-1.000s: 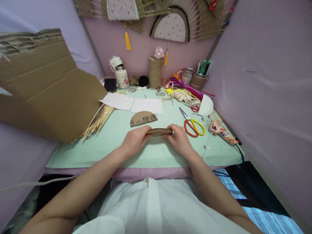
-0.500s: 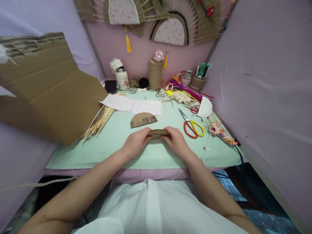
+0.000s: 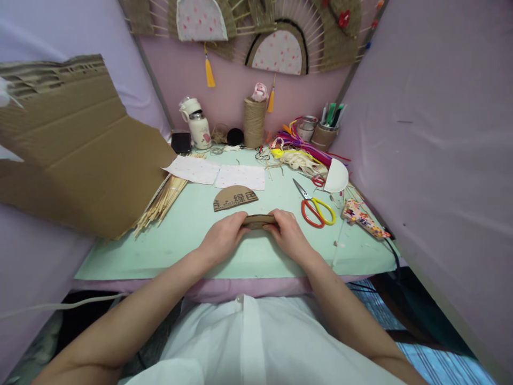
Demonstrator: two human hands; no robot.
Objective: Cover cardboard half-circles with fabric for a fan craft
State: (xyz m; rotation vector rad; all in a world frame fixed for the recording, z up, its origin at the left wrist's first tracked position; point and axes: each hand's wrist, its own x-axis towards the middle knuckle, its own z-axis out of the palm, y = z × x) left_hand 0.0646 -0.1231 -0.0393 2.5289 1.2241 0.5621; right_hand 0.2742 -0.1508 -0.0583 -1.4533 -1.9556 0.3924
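A small brown cardboard piece is held near the front of the table, one end in each hand. My left hand pinches its left end, thumb below and fingers above. On the right end, my right hand grips it the same way. Its full outline is partly hidden by my fingers. Just beyond lies a half-round cardboard piece with dark printed characters. Scissors with one red and one yellow handle rest to the right of my right hand.
A large cardboard sheet leans at the left over thin wooden sticks. Two spotted fabric pieces lie behind. A glue gun with floral covering sits right. At the back stand a bottle, twine roll and pen holder.
Both hands keep their hold on the cardboard piece, which has tilted slightly. The whole view has shifted a little; nothing else on the table has visibly moved.
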